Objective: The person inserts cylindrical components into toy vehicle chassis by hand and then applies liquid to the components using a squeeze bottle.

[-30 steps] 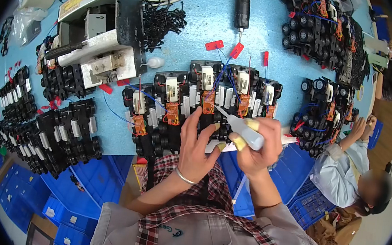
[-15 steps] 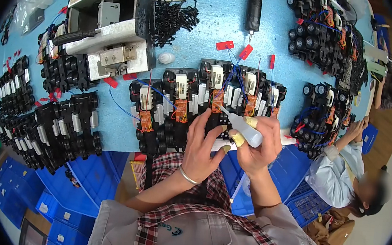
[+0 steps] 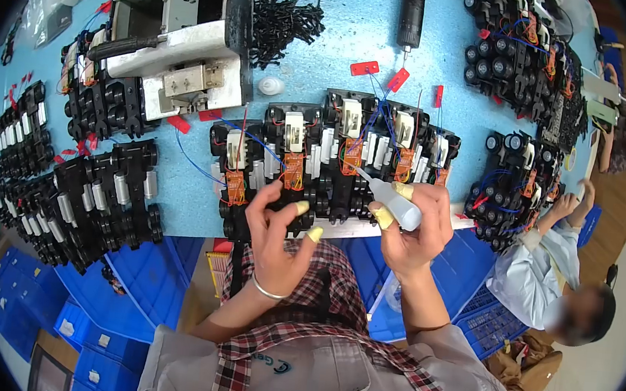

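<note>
My right hand [image 3: 424, 235] is closed around a white squeeze bottle [image 3: 401, 208] with a long thin nozzle. The nozzle tip is at the orange circuit board [image 3: 350, 157] of a black toy vehicle chassis [image 3: 340, 198]; whether they touch I cannot tell. My left hand [image 3: 279, 239] has its fingers apart and holds nothing, with fingertips beside the lower end of a neighbouring chassis [image 3: 298, 208]. Yellow covers wrap some fingertips of both hands. Several such chassis stand side by side, each with a white housing, silvery blocks and an orange board.
A metal machine [image 3: 185, 40] with a black handle stands at the upper left. Beside it are black cable ties [image 3: 288, 27] and a white cap [image 3: 271, 86]. A black electric screwdriver [image 3: 411, 16] hangs above. More chassis lie both sides. A co-worker [image 3: 534, 281] sits at the right.
My left hand has moved left, away from the middle chassis, and its fingers have spread. The right hand keeps the bottle at nearly the same spot. The co-worker's hands have moved apart.
</note>
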A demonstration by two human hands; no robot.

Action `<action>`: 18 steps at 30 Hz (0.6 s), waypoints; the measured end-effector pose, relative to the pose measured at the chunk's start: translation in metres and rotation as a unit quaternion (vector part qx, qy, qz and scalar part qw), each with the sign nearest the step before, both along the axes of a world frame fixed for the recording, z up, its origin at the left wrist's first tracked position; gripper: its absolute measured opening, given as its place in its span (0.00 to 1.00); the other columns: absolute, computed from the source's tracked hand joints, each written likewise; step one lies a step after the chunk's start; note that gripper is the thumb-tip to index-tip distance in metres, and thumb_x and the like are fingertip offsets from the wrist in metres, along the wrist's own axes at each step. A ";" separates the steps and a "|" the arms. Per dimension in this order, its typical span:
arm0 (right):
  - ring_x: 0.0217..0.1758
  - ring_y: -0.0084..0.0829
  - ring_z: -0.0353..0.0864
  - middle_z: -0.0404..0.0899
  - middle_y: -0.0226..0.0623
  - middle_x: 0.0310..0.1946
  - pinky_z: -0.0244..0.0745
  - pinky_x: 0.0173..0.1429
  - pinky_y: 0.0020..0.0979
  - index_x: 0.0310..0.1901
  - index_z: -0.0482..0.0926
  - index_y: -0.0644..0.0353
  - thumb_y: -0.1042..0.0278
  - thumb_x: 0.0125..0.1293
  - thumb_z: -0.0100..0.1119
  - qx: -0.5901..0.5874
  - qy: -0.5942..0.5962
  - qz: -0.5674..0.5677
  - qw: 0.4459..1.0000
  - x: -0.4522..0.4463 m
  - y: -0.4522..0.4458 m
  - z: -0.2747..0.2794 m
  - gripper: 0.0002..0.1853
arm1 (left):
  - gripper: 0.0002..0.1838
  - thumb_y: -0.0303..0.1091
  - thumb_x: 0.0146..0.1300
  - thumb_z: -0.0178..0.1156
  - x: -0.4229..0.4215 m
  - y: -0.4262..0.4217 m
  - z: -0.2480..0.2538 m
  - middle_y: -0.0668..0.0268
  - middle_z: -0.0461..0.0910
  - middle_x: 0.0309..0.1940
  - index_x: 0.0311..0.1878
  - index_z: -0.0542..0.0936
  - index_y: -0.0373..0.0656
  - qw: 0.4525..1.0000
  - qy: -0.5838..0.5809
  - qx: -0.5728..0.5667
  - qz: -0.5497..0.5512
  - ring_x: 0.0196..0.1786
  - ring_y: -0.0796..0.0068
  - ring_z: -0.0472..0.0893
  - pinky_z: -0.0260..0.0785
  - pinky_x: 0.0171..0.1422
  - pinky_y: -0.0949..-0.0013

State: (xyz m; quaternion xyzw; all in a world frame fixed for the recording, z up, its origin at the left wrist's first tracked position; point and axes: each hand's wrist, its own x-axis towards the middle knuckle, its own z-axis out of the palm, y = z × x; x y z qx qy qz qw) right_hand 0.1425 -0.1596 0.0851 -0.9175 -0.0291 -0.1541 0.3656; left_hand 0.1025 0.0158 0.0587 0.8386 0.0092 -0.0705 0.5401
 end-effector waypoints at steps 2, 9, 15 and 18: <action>0.28 0.30 0.72 0.73 0.39 0.27 0.66 0.29 0.25 0.34 0.75 0.65 0.72 0.39 0.71 -0.003 0.000 -0.001 1.000 0.002 0.002 0.002 0.19 | 0.23 0.23 0.44 0.62 0.005 0.004 -0.004 0.52 0.61 0.56 0.46 0.70 0.37 1.000 -0.001 0.009 0.015 0.57 0.53 0.64 0.61 0.57 0.61; 0.26 0.30 0.73 0.73 0.39 0.27 0.67 0.27 0.25 0.33 0.75 0.66 0.76 0.37 0.69 0.041 -0.002 0.028 0.999 0.005 0.017 0.003 0.18 | 0.23 0.22 0.44 0.62 0.008 0.002 -0.009 0.52 0.60 0.56 0.46 0.69 0.36 1.000 0.017 -0.017 0.004 0.57 0.55 0.65 0.60 0.58 0.61; 0.26 0.30 0.73 0.73 0.40 0.27 0.69 0.26 0.25 0.33 0.75 0.66 0.78 0.36 0.68 0.052 0.002 0.036 0.998 0.007 0.021 -0.006 0.18 | 0.23 0.22 0.44 0.61 0.009 0.003 -0.009 0.52 0.60 0.56 0.46 0.69 0.36 0.998 0.035 -0.054 0.026 0.57 0.55 0.66 0.60 0.59 0.60; 0.26 0.29 0.74 0.73 0.39 0.27 0.69 0.26 0.25 0.34 0.75 0.66 0.77 0.37 0.68 0.025 0.001 0.047 0.999 0.009 0.020 -0.006 0.18 | 0.22 0.22 0.43 0.61 0.009 0.002 -0.010 0.51 0.60 0.56 0.46 0.70 0.36 0.998 0.028 -0.048 0.024 0.57 0.54 0.65 0.60 0.58 0.60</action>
